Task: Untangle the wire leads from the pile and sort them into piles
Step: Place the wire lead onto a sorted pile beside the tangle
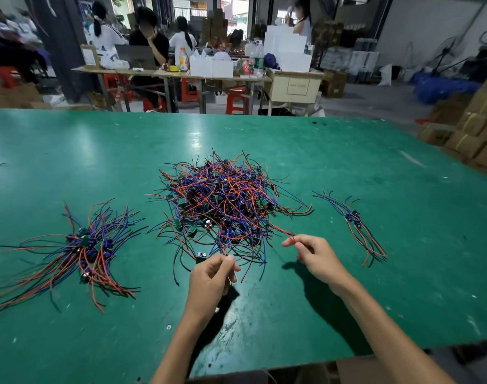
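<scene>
A big tangled pile (225,200) of red, blue and black wire leads with small green boards sits mid-bench. A sorted pile (84,246) of leads, fanned out from clustered blue parts, lies toward the left edge. A small sorted pile (353,220) of a few leads lies toward the right edge, well apart from the tangle.

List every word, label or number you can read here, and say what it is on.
None can be read with certainty.
Beige cabinet: a framed label with a few characters, too blurred to read.
Green bottle: label too small to read.
Orange bottle: label blurred.
Green table and wire pile: no text visible.
</scene>
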`<state>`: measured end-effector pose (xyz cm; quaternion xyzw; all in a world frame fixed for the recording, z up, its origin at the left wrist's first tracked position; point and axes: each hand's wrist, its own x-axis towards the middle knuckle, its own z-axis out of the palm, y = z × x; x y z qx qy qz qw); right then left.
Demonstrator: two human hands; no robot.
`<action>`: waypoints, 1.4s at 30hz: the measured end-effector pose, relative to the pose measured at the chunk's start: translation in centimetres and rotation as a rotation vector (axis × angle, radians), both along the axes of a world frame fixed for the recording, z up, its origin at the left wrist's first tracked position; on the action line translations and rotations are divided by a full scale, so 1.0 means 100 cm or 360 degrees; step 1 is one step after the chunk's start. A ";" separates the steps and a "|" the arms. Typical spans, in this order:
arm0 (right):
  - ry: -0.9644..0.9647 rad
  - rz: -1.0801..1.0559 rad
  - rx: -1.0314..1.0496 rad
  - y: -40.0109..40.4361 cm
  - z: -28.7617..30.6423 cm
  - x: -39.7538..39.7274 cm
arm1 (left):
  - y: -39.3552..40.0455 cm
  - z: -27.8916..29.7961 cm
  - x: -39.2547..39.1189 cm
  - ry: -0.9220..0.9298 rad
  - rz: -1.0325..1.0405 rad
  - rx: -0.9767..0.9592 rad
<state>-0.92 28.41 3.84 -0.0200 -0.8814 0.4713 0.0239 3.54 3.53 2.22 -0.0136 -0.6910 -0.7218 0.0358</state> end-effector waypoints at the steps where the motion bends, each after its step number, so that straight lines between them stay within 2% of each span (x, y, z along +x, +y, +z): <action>1: -0.0023 0.0034 -0.0219 -0.005 0.005 0.004 | 0.000 0.000 0.000 0.0026 -0.0011 -0.0020; 3: -0.0001 0.0132 -0.0382 -0.021 0.014 0.014 | 0.002 0.000 0.002 0.0076 -0.0027 -0.0061; 7: 0.0192 0.0421 -0.0014 -0.064 0.014 0.028 | 0.003 0.001 0.003 0.0067 -0.0066 0.0011; 9: 0.0269 0.0495 0.0038 -0.082 0.008 0.033 | 0.004 0.001 0.002 0.0057 -0.0046 0.0111; 16: 0.0305 0.0364 -0.0101 -0.111 0.001 0.039 | -0.004 -0.001 0.000 0.0080 0.0084 0.0253; 20: 0.0375 0.0433 0.0227 -0.104 0.003 0.036 | -0.004 -0.003 0.000 0.0100 -0.0036 0.0226; 23: 0.0339 0.0502 0.0404 -0.101 0.005 0.037 | -0.007 -0.002 0.000 0.0118 0.0009 0.0247; 27: 0.0249 0.0571 0.0176 -0.101 0.006 0.037 | -0.014 0.004 -0.002 -0.0098 0.0095 0.0510; 30: 0.0400 0.0354 -0.0043 -0.095 0.004 0.032 | -0.033 0.019 -0.011 -0.0114 0.0254 0.0554; 33: 0.0601 0.0013 -0.0061 -0.078 -0.004 0.024 | -0.075 0.041 -0.030 0.0031 0.0568 0.0284; 35: 0.0582 -0.0158 -0.0037 -0.065 -0.014 0.023 | -0.108 0.053 -0.043 0.0177 0.0838 -0.0021; 37: 0.0509 -0.0248 -0.0106 -0.055 -0.023 0.023 | -0.140 0.053 -0.056 0.0166 0.1186 -0.0710; 39: 0.0442 -0.0281 -0.0205 -0.049 -0.029 0.021 | -0.161 0.045 -0.061 -0.0108 0.1434 -0.1494; 41: 0.0339 -0.0272 -0.0196 -0.047 -0.032 0.016 | -0.168 0.035 -0.059 -0.0263 0.1393 -0.1839; 42: 0.0282 -0.0266 -0.0153 -0.049 -0.034 0.014 | -0.165 0.030 -0.058 -0.0202 0.1370 -0.1881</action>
